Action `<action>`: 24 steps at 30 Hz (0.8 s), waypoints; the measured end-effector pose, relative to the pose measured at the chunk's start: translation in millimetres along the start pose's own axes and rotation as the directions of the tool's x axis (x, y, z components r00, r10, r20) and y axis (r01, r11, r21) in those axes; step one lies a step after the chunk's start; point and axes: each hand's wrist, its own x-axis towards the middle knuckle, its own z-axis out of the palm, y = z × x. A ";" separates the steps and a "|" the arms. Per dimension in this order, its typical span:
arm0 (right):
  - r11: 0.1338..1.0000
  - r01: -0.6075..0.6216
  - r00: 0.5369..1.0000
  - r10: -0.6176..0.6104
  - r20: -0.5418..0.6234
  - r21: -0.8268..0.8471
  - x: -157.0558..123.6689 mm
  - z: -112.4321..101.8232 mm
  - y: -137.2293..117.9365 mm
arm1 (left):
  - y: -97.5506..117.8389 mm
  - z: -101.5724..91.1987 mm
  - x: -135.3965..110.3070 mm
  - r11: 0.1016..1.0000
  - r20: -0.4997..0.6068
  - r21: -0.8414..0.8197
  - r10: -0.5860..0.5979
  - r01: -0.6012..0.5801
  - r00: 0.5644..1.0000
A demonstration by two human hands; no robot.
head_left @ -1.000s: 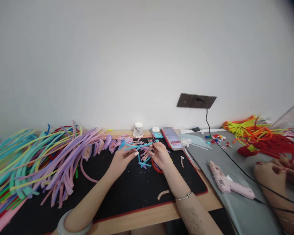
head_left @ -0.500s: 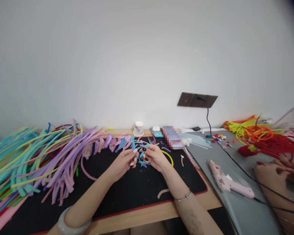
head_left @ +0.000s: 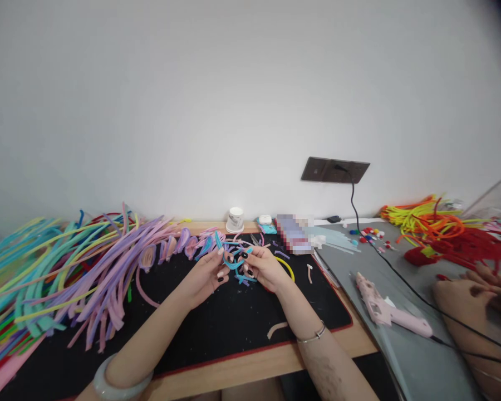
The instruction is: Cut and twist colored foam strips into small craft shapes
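My left hand and my right hand meet over a black mat. Both pinch a short blue pipe cleaner, which is bent into a curve between their fingertips. Under and behind the hands lie several cut pieces in blue, pink and purple. A yellow curved piece lies just right of my right hand.
A big heap of long pastel pipe cleaners covers the left. A pink glue gun with a black cord lies on a grey sheet at right. Another person's hands rest by red and yellow pipe cleaners. A small white cup stands at the wall.
My hands came together from holding the blue piece stretched out, and they now bend it into a curve. The right hand has uncovered the yellow piece.
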 end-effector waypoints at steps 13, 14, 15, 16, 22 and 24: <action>1.000 0.007 0.999 -0.008 -0.035 -0.024 -2.1 1.4 -4.0 | -5.6 -2.8 -2.5 0.977 0.184 0.043 -0.212 0.207 0.960; 1.000 0.004 1.000 -0.005 -0.026 -0.028 -2.4 1.5 -4.5 | -5.1 -1.6 -3.1 0.976 0.199 0.060 -0.219 0.211 0.955; 0.999 0.000 1.000 0.000 -0.019 -0.034 -2.6 1.3 -4.9 | -4.6 -0.5 -3.5 0.973 0.207 0.081 -0.227 0.215 0.951; 0.999 -0.006 1.000 0.005 -0.014 -0.040 -2.8 1.0 -5.2 | -4.2 0.4 -3.8 0.970 0.212 0.103 -0.236 0.218 0.948; 0.996 -0.042 0.999 0.042 0.008 -0.078 -2.4 -2.2 -4.9 | -1.4 2.7 -5.1 0.961 0.213 0.144 -0.261 0.234 0.942; 0.994 -0.056 0.998 0.058 0.021 -0.096 -2.1 -3.1 -4.6 | 0.4 3.6 -6.1 0.958 0.218 0.158 -0.272 0.241 0.937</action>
